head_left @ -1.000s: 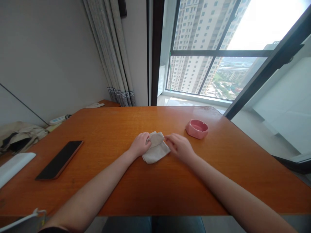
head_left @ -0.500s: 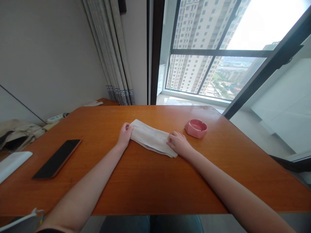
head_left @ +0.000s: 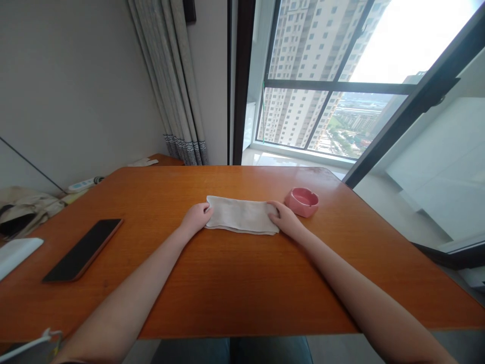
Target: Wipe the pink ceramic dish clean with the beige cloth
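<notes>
A folded white cloth lies as a long strip across the middle of the wooden table. Its left end is pinched between the thumb and fingers of my left hand. At the opposite end, my right hand grips the cloth's edge, the thumb on the near side. Just beyond my right hand, close to its fingers, stands a pink ashtray.
A black phone lies on the table's left side, with a white object farther left. Beige fabric and a power strip are past the left edge. A large window is behind the table.
The cloth, slanted down to the right before, now lies nearly level. Its left end has come nearer with my left hand, and its right end has turned slightly away.
</notes>
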### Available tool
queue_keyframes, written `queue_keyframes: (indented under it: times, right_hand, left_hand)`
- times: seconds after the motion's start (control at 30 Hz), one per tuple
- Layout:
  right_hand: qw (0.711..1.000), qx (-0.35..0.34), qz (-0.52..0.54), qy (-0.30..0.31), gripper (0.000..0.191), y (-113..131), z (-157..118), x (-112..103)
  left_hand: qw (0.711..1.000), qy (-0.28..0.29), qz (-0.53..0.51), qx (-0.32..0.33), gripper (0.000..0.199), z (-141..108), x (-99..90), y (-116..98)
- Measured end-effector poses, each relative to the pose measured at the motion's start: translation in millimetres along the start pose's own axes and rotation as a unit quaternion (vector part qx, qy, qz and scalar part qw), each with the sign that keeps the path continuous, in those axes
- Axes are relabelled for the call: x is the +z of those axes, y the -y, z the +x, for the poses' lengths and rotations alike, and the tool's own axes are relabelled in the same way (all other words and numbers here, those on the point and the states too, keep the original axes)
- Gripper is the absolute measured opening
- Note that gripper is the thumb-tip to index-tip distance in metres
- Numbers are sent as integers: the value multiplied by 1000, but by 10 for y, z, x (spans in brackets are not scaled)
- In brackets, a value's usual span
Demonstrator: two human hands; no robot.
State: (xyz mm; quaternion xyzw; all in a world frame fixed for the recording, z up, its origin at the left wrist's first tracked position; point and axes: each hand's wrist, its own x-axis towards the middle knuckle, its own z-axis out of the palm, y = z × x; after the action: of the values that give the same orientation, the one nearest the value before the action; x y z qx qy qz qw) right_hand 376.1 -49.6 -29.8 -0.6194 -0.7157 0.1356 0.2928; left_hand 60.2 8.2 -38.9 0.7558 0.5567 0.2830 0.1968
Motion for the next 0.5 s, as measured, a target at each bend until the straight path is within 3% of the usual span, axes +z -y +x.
queue_keyframes:
  times: [0.1,0.17,0.27,0.37,0.5]
  right_hand:
    - [988,-10,90,-127,40,-57,53,82]
    - [971,25,177,-156,51,-76,59,116]
    - [966,53,229,-108,68,-71,27,135]
    - [987,7,152,-60,74,-43,-12,127]
    - [993,-10,81,-83,66,-18,-11,78]
  left_hand:
    - [999,-23,-21,-12,33,28,7,28]
    - [999,-33,-32,-17,35,43,11,44]
    - [998,-43,-39,-15,36,54,19,57]
    - [998,-52,-42,-12,36,55,18,59]
    - [997,-60,-50,-14,35,57,-7,61]
